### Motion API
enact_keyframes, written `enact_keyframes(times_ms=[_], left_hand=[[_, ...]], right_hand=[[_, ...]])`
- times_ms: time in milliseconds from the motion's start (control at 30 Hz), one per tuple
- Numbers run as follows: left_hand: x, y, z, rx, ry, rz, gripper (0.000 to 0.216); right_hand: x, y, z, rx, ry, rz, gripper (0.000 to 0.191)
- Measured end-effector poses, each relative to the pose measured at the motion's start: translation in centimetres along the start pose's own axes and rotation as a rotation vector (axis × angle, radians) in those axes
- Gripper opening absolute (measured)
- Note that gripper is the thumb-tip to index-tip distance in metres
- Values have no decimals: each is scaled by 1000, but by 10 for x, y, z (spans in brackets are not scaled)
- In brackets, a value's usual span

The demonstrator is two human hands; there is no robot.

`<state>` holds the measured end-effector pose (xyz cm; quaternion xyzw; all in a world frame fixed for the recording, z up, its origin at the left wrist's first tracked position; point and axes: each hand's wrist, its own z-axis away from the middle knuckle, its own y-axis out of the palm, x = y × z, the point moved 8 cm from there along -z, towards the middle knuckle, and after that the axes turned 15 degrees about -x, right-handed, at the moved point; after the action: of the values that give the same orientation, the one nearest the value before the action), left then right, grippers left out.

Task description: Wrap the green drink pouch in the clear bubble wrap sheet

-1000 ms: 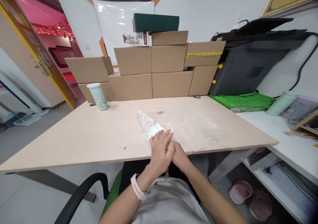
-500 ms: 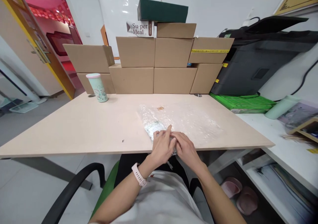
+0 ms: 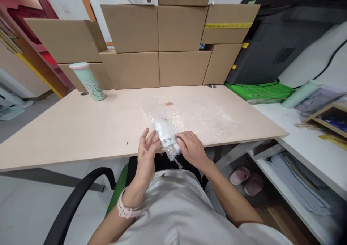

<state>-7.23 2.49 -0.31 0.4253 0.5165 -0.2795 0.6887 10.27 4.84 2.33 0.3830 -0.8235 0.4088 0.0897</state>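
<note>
A white packet (image 3: 166, 132) in clear plastic lies tilted at the front edge of the table, and its crinkled lower end hangs over the edge. A spread sheet of clear bubble wrap (image 3: 200, 116) runs from it to the back and right. At the packet's left side, my left hand (image 3: 148, 151) is open, palm turned toward it and fingers apart; whether the fingertips touch the plastic I cannot tell. My right hand (image 3: 192, 149) has its fingers curled at the packet's right edge, holding the wrapping there. What the packet contains is hidden.
Several cardboard boxes (image 3: 130, 69) are stacked along the table's back. A mint tumbler (image 3: 90, 84) stands at the back left. To the right are a dark printer (image 3: 273, 46), a green flat box (image 3: 260, 92) and a white side shelf (image 3: 273, 120). A chair armrest (image 3: 73, 198) is at lower left.
My left hand has come off the packet and moved left, turning its palm and opening. The packet is now more exposed. My right hand stays at its right side. The view has tilted down.
</note>
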Motion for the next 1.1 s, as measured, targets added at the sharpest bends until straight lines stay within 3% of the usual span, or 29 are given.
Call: enact_keyframes(times_ms=[67, 167, 400, 533, 633, 733, 900, 967, 1033, 1100], left_hand=[[-14, 5, 4, -2, 96, 33, 67], [-28, 22, 17, 107, 261, 13, 60], [-15, 73, 37, 361, 562, -336, 70], [-2, 101, 37, 479, 619, -394, 58], [10, 112, 38, 522, 639, -439, 49], [18, 116, 39, 529, 652, -463, 46], [17, 116, 38, 571, 657, -415, 54], [13, 112, 38, 611, 673, -422, 59], [11, 104, 37, 623, 628, -411, 60], [10, 87, 30, 545, 541, -381, 59]], right_hand=[[6, 6, -4, 36, 19, -32, 32], [12, 14, -11, 84, 69, -155, 34], [-4, 13, -17, 192, 181, -391, 31], [-21, -5, -15, 161, 71, -163, 34], [-33, -19, -6, 230, -11, 45, 29], [-39, -38, 4, 297, -22, 46, 32], [-39, -76, 0, 8, 93, 21, 32], [-29, -67, 3, 5, 47, -58, 38], [-19, -46, 11, 99, -18, -95, 49], [-12, -28, 21, 172, -64, -76, 71]])
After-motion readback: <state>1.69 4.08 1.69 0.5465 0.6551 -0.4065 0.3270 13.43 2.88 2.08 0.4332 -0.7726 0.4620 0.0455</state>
